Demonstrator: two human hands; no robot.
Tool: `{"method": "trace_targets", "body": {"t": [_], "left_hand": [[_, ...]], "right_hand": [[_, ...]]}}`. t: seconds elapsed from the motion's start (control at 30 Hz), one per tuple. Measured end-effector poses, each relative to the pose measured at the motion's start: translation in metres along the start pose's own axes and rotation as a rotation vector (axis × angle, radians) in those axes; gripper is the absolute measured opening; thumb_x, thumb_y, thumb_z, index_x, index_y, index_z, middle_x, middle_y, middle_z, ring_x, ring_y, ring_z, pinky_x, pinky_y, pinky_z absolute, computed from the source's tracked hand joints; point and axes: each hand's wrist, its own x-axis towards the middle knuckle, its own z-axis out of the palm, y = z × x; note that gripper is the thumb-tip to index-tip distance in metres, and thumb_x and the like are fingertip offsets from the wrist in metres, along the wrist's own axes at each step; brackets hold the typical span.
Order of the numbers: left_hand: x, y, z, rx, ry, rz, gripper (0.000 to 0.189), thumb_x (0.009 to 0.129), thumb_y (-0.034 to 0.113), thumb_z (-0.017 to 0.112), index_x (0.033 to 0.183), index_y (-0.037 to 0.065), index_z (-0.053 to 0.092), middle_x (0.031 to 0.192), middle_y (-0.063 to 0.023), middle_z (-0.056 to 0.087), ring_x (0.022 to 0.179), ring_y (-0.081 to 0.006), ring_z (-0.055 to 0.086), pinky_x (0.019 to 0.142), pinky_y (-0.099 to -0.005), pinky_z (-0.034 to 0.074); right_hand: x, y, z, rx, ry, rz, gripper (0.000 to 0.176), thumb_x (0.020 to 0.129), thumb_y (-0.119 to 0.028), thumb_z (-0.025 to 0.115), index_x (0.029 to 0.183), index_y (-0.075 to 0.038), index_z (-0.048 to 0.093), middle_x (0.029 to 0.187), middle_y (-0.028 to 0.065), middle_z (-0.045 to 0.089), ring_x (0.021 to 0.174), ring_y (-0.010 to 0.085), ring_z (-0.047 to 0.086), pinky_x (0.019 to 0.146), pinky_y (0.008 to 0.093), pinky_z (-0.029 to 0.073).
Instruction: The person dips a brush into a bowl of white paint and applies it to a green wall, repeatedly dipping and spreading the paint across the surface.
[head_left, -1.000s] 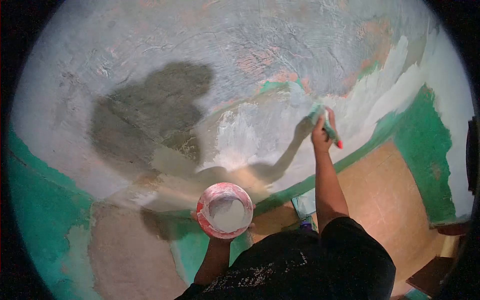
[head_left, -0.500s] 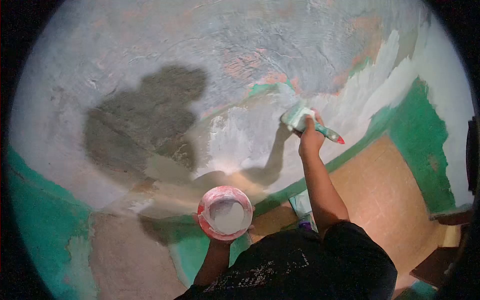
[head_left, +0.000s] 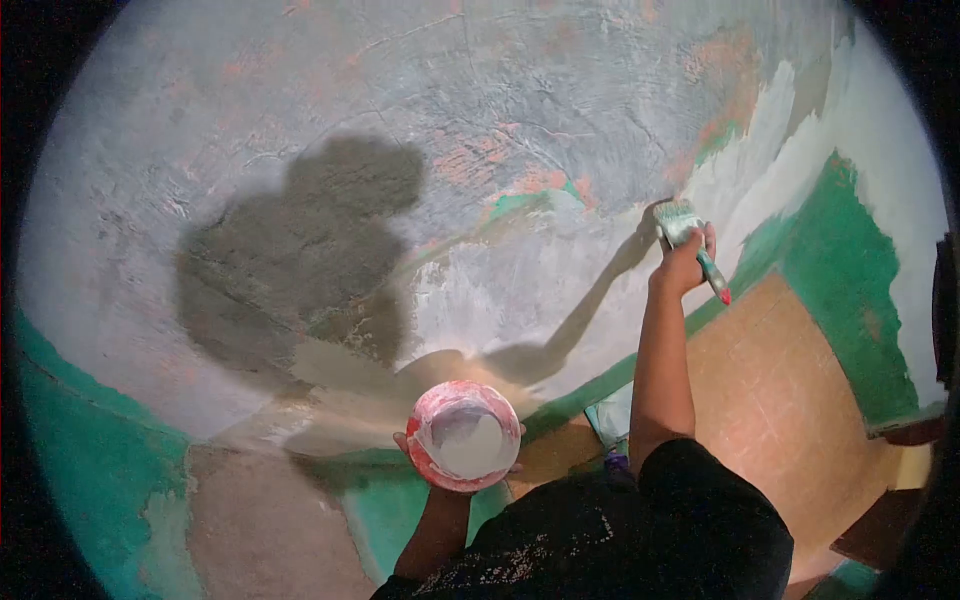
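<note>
My right hand is closed round the handle of a wide paintbrush, its bristles coated in pale paint and its handle green with a red tip. The brush is up against the wall, where whitish paint lies over grey plaster. Low in front of my body, my left hand holds a red bowl from beneath, with fingers showing at both sides of the rim. Whitish paint sits in the bowl, and its inside is smeared with it.
Green paint covers parts of the wall at right and lower left. A tan panel is beside my right arm, and a brownish panel at lower left. A pale packet lies behind my elbow. My shadow falls on the wall.
My right hand has carried the paintbrush rightward along the wall, and the brush now points more upright. The bowl in my left hand sits slightly lower and further right in view.
</note>
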Motion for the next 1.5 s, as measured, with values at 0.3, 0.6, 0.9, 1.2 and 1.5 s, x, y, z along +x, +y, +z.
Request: {"method": "trace_targets", "body": {"t": [0.3, 0.6, 0.9, 1.2, 1.5], "left_hand": [[0.004, 0.001, -0.009, 0.008, 0.085, 0.053, 0.108, 0.061, 0.082, 0.062, 0.146, 0.023, 0.032, 0.147, -0.0211, 0.031, 0.128, -0.0563, 0.032, 0.088, -0.0808, 0.034], [0.043, -0.016, 0.002, -0.003, 0.077, -0.077, 0.115, 0.056, 0.093, 0.049, 0.146, 0.024, 0.028, 0.148, -0.0213, 0.027, 0.124, -0.0581, 0.035, 0.080, -0.0828, 0.037], [0.050, -0.032, 0.012, -0.041, -0.071, -0.117, 0.105, 0.070, 0.087, 0.042, 0.148, 0.019, 0.022, 0.149, -0.0160, 0.028, 0.133, -0.0440, 0.034, 0.095, -0.0723, 0.037], [0.043, -0.027, 0.051, 0.151, -0.275, -0.101, 0.100, 0.076, 0.086, 0.033, 0.145, 0.014, 0.029, 0.140, -0.0242, 0.039, 0.122, -0.0453, 0.048, 0.095, -0.0647, 0.042], [0.030, -0.021, 0.059, 0.018, -0.289, 0.012, 0.098, 0.078, 0.084, 0.033, 0.145, 0.012, 0.029, 0.144, -0.0195, 0.036, 0.126, -0.0447, 0.043, 0.094, -0.0699, 0.039]], "right_hand": [[-0.070, -0.002, -0.038, -0.492, -0.605, 0.352, 0.037, 0.090, -0.006, 0.056, 0.127, 0.000, 0.053, 0.109, 0.0105, 0.062, 0.094, 0.0153, 0.061, 0.082, 0.0279, 0.051], [-0.101, -0.102, -0.013, -0.547, -1.130, 0.157, 0.033, 0.088, -0.012, 0.065, 0.119, -0.002, 0.057, 0.098, 0.0062, 0.064, 0.082, 0.0116, 0.061, 0.071, 0.0255, 0.050], [-0.183, -0.175, 0.054, -0.862, -2.395, -0.290, 0.023, 0.083, -0.020, 0.073, 0.100, -0.006, 0.068, 0.085, 0.0118, 0.069, 0.073, 0.0249, 0.067, 0.067, 0.0348, 0.052], [-0.224, -0.164, 0.054, -0.816, -2.453, -0.299, 0.026, 0.081, -0.027, 0.072, 0.095, -0.006, 0.067, 0.076, 0.0166, 0.065, 0.067, 0.0371, 0.062, 0.061, 0.0410, 0.049], [-0.231, -0.154, 0.053, -0.839, -2.502, -0.345, 0.025, 0.080, -0.024, 0.075, 0.096, -0.006, 0.069, 0.080, 0.0150, 0.068, 0.066, 0.0332, 0.064, 0.061, 0.0357, 0.050]]}}
